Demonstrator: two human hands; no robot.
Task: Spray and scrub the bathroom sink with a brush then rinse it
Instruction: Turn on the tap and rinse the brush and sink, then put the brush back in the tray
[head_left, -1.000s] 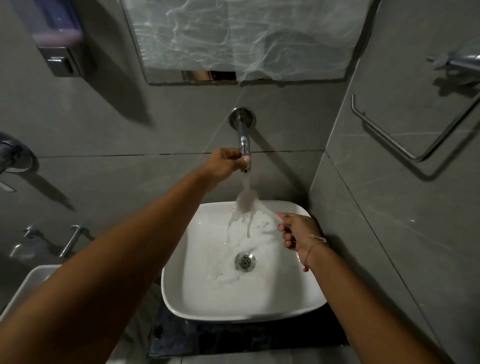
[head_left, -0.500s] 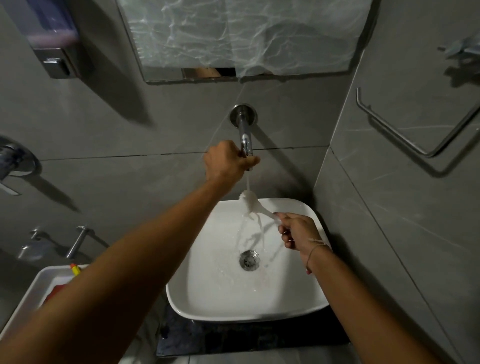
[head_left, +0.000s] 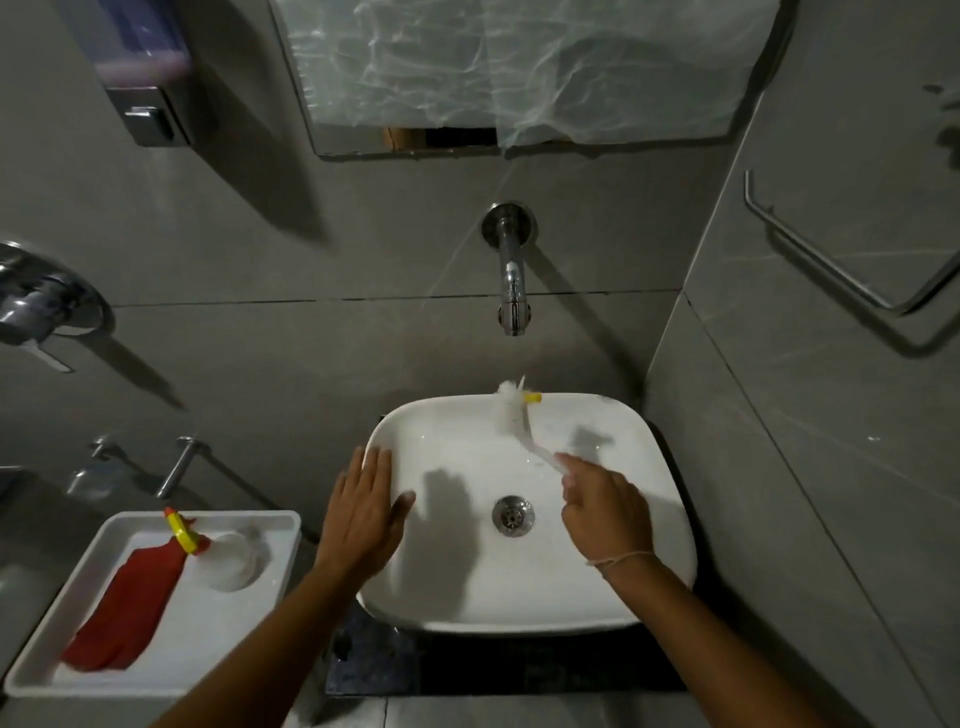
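Both hands over sink (head_left: 530, 618) — left hand (head_left: 362, 514) flat on 9 o'clock rim, right hand (head_left: 605, 506) gripping brush (head_left: 519, 421) toward 12; tap (head_left: 511, 280) looks dry — rinse seems finished, next park brush.

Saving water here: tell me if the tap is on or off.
Off: no stream falls from the tap into the sink.

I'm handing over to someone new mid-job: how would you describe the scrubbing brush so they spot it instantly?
Find the white square sink below the wall faucet. The brush slants from the right hand over the bowl up to the back rim. It is pale, with white bristles and a small yellow tip, unlike the red spray bottle lying in the tray to the left.
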